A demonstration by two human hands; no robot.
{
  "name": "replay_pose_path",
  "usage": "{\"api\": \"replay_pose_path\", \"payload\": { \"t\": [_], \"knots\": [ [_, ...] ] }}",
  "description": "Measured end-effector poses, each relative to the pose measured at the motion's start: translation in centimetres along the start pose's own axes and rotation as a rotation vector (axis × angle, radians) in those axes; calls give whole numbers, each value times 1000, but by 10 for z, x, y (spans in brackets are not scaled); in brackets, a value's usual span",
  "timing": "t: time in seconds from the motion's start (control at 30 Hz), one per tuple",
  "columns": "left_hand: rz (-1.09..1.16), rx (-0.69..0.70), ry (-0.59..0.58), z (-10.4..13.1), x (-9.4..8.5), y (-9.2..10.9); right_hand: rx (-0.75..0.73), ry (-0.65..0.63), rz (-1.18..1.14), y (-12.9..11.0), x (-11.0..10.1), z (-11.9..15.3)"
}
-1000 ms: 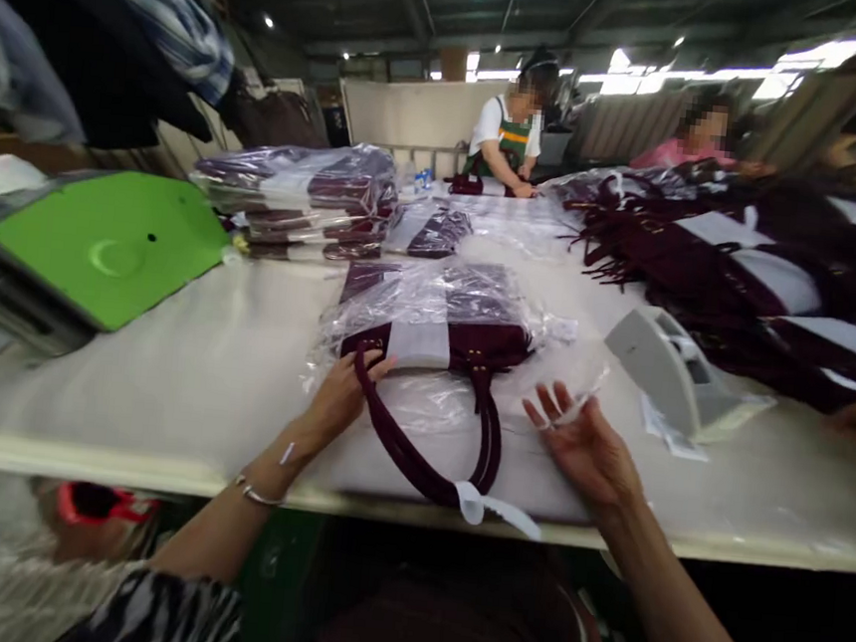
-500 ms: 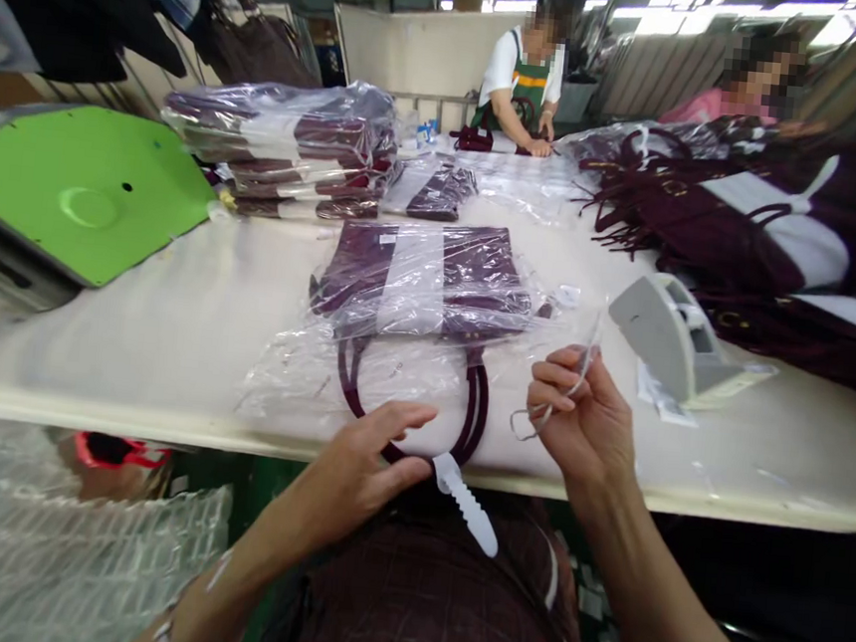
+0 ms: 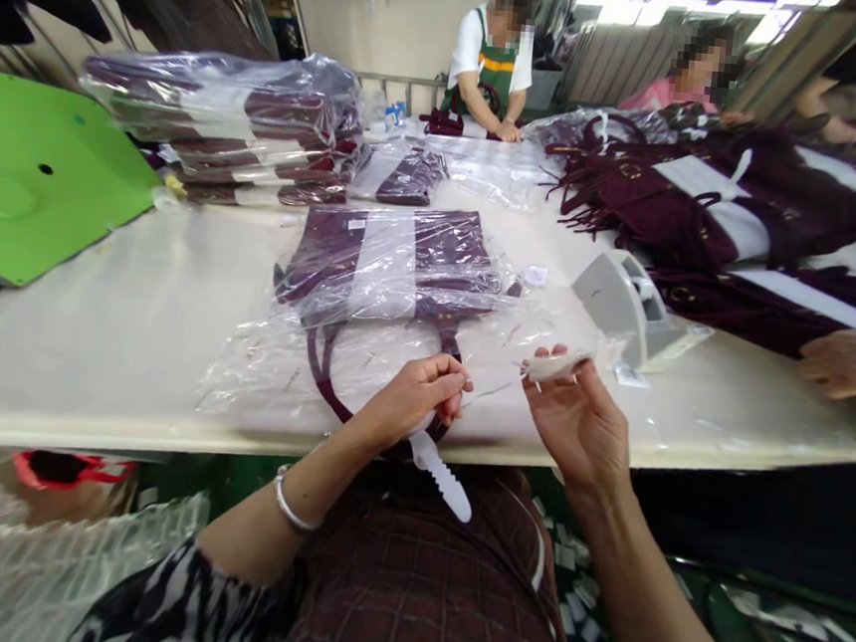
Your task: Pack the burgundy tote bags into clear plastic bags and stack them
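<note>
Head view, left hand [image 3: 426,391]: our fingers bunched together above the handles [image 3: 332,394]; anything pinched, we cannot tell.
Right hand [image 3: 577,414]: our thumb and fingers hold a whitish strip [image 3: 555,367].
Wrapped bag [image 3: 392,263]: on the table [image 3: 134,335], beyond our hands.

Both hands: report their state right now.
Left hand: closed; whether it holds anything cannot be told.
Right hand: holding a small whitish piece, palm mostly open.

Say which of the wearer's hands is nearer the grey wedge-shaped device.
Right. The right hand is just on the wearer's side of the grey wedge-shaped device, apart from it; the left hand is farther off to its left, by the bag handles.
</note>
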State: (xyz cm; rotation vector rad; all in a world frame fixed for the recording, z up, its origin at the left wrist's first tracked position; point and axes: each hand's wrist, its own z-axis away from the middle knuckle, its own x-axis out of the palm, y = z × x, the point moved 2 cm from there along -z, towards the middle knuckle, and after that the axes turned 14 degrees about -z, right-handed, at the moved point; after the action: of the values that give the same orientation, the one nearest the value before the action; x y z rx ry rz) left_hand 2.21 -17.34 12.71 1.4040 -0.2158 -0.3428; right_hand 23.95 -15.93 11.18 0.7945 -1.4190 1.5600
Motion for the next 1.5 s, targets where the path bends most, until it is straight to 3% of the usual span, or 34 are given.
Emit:
{"api": "replay_pose_path", "payload": {
  "t": [0.07,0.1,0.17,0.2,0.23,0.27,0.4,0.47,0.57,0.7,0.83,0.9,1.0,1.13,1.33,1.5],
  "knots": [
    [-81,8,5,-2,-7,3,-124,39,105,-15,-9,0],
    [-156,12,-1,-4,-10,5,-254,46,161,-23,-9,1],
    [-330,23,-23,-5,-15,11,-578,27,267,-36,2,8],
    [-407,32,-35,-6,-16,15,-688,-3,332,-36,12,12],
    [-466,45,-48,-6,-18,19,-704,-55,417,-32,23,15],
    [-508,66,-56,-6,-19,24,-619,-128,510,-22,35,16],
    [-610,203,-57,-10,-26,43,79,-476,727,39,67,11],
    [-628,240,-49,-13,-35,49,266,-576,726,59,72,5],
    [-665,244,3,-19,-54,52,428,-591,763,68,68,-8],
    [-687,203,17,-22,-70,47,378,-585,894,57,65,-24],
    [-380,207,4,-25,-71,39,322,-671,1023,50,68,-30],
    [-173,238,12,-28,-69,37,373,-601,972,50,69,-31],
    [-82,273,141,-30,-66,36,424,-354,683,50,68,-31],
    [-368,297,346,-17,-50,31,439,-165,354,54,67,-26],
    [-983,566,411,4,-14,22,345,-112,227,61,62,-18],
    [-1226,627,511,-3,-7,18,348,-62,187,66,62,-14]
  ]
}}
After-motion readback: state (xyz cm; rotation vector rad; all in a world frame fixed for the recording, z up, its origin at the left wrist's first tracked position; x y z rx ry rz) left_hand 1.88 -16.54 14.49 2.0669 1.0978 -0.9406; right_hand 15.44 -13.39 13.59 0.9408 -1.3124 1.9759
